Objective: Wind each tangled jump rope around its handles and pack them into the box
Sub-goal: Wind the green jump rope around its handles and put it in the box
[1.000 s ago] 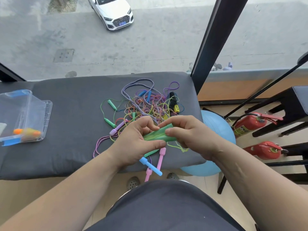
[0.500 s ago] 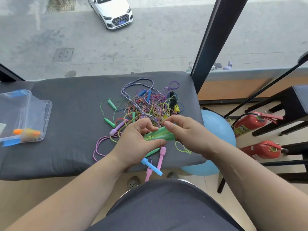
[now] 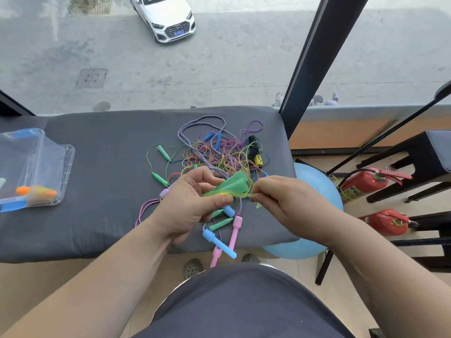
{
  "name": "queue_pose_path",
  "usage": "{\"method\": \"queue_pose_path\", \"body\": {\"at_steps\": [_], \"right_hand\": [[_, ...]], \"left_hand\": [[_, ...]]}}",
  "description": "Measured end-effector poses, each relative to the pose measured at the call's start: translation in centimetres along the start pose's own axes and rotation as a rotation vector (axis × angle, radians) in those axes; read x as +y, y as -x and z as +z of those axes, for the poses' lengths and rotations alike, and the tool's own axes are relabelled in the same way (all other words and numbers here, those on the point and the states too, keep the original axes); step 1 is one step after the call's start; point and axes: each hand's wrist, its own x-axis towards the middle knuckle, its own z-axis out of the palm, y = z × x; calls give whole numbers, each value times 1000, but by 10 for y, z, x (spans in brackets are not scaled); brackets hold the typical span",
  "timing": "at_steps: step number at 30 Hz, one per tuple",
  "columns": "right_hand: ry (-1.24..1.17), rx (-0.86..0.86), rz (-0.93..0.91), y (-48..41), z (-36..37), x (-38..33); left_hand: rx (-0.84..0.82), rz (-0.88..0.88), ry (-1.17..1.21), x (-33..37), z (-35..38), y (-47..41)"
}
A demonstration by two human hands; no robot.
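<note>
Left hand (image 3: pixel 192 208) curls round smooth green plastic handles (image 3: pixel 235 184), tapered, jutting past its thumb. Right hand (image 3: pixel 290 203) pinches the thin glossy cord (image 3: pixel 240 194) just beside them. Clear box (image 3: pixel 67 164) sits well left of the fingers.

Bare forearms (image 3: pixel 97 276), dark grey garment (image 3: pixel 244 303), perforated clogs (image 3: pixel 192 268)

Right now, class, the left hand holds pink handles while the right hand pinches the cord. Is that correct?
No. The head view shows the left hand holding green handles, not pink; the right hand does pinch the cord.
</note>
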Motion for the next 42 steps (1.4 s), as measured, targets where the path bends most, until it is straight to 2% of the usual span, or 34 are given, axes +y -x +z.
{"method": "queue_pose_path", "body": {"at_steps": [5,9,12,16,18,20,23,27,32,35,37,42], "right_hand": [[120,-70,-47,-2,3,15],[63,-293,6,-13,-5,17],[33,-460,32,-28,-19,17],[162,-531,6,-47,-34,6],[268,-445,-22,-51,-32,-5],[339,-302,-19,-49,-25,-16],[356,-124,17,-41,-14,-25],[162,235,21,-19,3,-21],[-57,337,29,-4,13,-12],[-70,251,-10,-3,13,-5],[-36,132,-44,-2,15,-1],[126,-259,-94,-13,6,13]], "left_hand": [[-46,-5,-172,9,6,3],[-113,69,-411,4,2,-1],[-224,34,-508,0,1,1],[-260,21,-693,-4,2,-1],[-209,38,-743,-3,-1,-7],[-82,68,-769,1,-1,-11],[76,64,-639,5,2,-13],[240,53,-314,6,4,-16],[235,-21,-107,7,10,-11],[115,-55,37,9,12,-6],[7,-44,41,13,11,-4],[-215,-2,-352,15,4,4]]}}
